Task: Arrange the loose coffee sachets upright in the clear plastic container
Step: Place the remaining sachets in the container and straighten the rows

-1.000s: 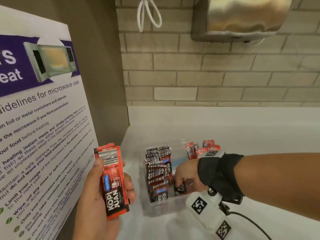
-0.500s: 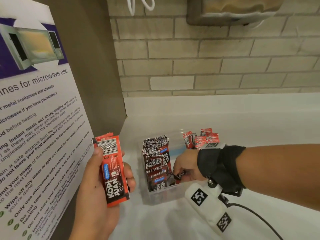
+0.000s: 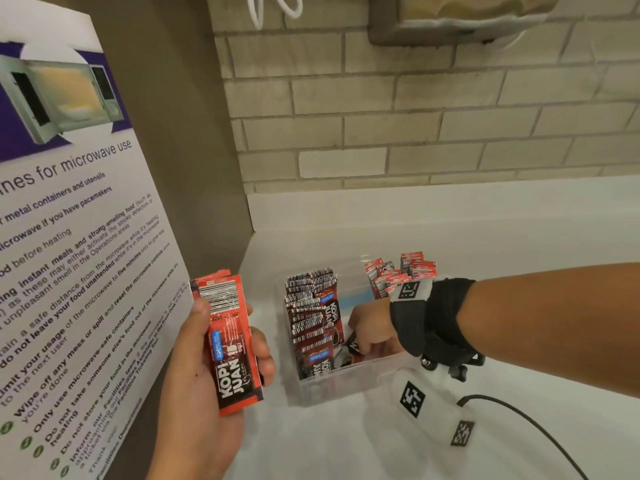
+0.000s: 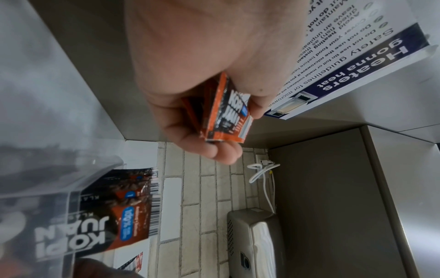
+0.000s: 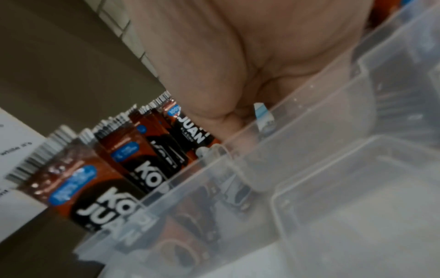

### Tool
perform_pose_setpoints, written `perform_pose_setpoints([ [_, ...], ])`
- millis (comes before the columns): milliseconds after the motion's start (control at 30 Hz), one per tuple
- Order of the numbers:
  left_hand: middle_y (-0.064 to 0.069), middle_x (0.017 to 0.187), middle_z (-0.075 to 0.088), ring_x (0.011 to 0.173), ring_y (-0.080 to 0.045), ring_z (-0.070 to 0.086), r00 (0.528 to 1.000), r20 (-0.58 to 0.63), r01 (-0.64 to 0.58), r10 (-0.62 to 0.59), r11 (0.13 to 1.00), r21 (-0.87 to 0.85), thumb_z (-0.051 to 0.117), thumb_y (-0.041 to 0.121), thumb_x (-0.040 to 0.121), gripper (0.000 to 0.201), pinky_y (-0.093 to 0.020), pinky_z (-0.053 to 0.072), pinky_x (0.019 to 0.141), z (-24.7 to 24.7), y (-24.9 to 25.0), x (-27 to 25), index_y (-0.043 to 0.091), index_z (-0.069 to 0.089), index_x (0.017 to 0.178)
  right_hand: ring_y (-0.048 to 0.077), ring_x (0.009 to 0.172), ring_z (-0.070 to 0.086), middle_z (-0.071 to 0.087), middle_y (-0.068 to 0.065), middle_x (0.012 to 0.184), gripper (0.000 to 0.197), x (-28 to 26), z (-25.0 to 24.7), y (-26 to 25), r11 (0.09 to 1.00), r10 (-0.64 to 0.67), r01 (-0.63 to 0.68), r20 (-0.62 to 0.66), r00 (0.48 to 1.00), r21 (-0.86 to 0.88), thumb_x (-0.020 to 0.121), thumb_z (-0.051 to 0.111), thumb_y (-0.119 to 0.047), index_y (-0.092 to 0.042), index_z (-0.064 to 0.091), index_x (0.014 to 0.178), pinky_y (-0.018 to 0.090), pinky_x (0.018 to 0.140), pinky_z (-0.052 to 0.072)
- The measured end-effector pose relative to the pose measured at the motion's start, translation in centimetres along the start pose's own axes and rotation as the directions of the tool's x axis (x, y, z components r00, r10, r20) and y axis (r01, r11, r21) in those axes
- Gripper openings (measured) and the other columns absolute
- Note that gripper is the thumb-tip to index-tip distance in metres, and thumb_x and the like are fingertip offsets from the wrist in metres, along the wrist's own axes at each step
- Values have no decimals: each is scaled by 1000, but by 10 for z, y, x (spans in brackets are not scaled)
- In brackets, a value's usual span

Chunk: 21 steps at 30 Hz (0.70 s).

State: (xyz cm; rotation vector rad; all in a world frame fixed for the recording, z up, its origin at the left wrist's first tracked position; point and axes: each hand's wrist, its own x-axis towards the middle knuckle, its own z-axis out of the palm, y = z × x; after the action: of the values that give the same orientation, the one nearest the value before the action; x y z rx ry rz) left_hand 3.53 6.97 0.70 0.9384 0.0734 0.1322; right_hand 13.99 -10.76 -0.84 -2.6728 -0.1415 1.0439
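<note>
1. Head view: one row of sachets (image 3: 311,320) is stood upright in the clear container (image 3: 346,386); loose ones are left.
2. A small stack of sachets (image 3: 230,344) is gripped in the left hand (image 3: 207,393).
3. A fallen sachet (image 3: 355,344) inside is pinched by the right hand (image 3: 372,329).
4. A white tabletop (image 3: 485,237) is backed by a brick wall (image 3: 415,116).

Glossy foil sachets (image 3: 232,344) stand in a clear smooth plastic container (image 3: 349,382) on a smooth white surface (image 3: 346,445); behind, matt rough brick wall (image 3: 415,126) and brushed-metal dispenser (image 3: 450,19).
</note>
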Motion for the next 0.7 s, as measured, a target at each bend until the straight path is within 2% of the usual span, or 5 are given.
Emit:
perform_pose_setpoints([
  [233,-10,49,51,37,-16,48,1000,-9,-2,2,1000,11,47,49,78,45,-21,42,35,-1,-3,0,7,60,85,25,90,54,49,9,88,29,8,5,1,898,22,-41,-48,999,-438,92,51,-9,3,53,120,33,96,44],
  [400,-9,49,50,37,-15,47,1000,-4,1,-1,1000,13,47,48,77,45,-21,41,34,1,-2,0,6,58,85,13,55,38,39,7,66,33,3,7,-7,783,-36,-13,-66,997,-622,95,47,-10,1,52,126,19,70,37],
  [500,-8,49,50,38,-15,47,1000,-3,4,-4,1000,9,47,48,76,45,-21,41,34,1,-2,1,6,58,86,8,70,51,50,21,82,41,-10,-2,-4,755,-125,66,-44,991,-652,97,43,-9,0,41,136,22,94,35],
  [567,-8,49,50,38,-15,48,1000,-2,4,-4,1000,14,47,48,76,45,-20,41,35,2,-3,2,6,58,87,12,60,46,45,3,68,32,-21,-7,-5,728,-244,111,-104,964,-677,92,52,-9,-2,55,123,17,44,16],
  [700,-9,49,51,37,-16,49,1000,-5,5,-5,999,35,46,48,81,45,-20,42,35,3,-5,3,5,59,85,18,78,52,44,4,74,20,-33,-11,-12,753,-278,68,-223,934,-654,90,52,-5,-2,62,107,22,62,39],
])
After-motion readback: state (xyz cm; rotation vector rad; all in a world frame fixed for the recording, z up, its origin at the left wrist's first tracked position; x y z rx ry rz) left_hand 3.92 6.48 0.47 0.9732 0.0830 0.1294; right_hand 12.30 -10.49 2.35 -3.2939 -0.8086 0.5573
